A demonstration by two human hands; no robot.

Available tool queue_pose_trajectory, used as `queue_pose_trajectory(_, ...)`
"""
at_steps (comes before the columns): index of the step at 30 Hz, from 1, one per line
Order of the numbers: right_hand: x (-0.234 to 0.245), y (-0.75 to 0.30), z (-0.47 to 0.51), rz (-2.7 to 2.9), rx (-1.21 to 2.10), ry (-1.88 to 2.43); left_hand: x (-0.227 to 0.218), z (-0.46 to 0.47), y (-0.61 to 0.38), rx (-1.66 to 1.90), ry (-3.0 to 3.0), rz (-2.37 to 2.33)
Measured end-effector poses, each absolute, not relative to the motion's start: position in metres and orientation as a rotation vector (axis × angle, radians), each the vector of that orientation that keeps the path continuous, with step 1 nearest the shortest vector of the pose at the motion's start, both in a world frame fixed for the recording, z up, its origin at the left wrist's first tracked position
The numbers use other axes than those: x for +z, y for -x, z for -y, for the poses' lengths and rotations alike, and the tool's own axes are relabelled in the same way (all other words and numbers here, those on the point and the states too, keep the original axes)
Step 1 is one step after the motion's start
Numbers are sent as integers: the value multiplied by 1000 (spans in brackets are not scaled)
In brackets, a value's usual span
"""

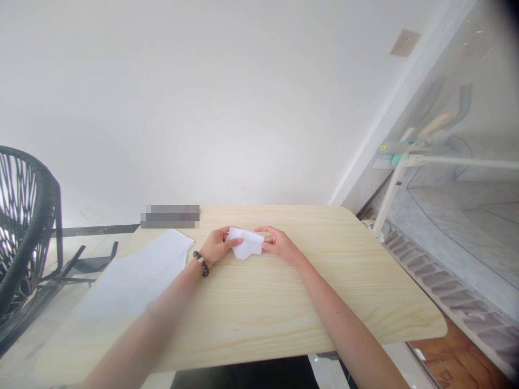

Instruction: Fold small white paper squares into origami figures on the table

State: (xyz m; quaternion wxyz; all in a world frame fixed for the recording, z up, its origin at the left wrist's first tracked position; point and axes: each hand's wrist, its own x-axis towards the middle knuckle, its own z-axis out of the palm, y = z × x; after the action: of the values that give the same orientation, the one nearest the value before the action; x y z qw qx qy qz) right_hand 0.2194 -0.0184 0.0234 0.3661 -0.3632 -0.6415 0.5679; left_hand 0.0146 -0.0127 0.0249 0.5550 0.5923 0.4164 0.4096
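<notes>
A small folded piece of white paper is held up just above the middle of the wooden table. My left hand grips its left end, with the thumb lying across the front and the fingers behind. At the paper's right edge, my right hand pinches it between thumb and fingers, the index finger raised a little. Creases and an angled lower edge show on the paper. A dark beaded bracelet circles my left wrist.
Loose white sheets lie on the left of the table, partly behind my left forearm. A blurred-out object sits at its back left edge. A dark woven chair stands at left; a white metal frame is at right.
</notes>
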Motion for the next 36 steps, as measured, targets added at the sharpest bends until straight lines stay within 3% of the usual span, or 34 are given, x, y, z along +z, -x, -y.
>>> queue_pose_trajectory(9,21,-222,15,1530,1632,846,22,12,-15,961,-1358,-996)
queue_pose_trajectory(23,12,-213,12,1446,1299,968,28,14,-16,898,-1296,-917)
queue_pose_trajectory(36,13,-218,8,1456,1302,978,27,15,-17,907,-1244,-934)
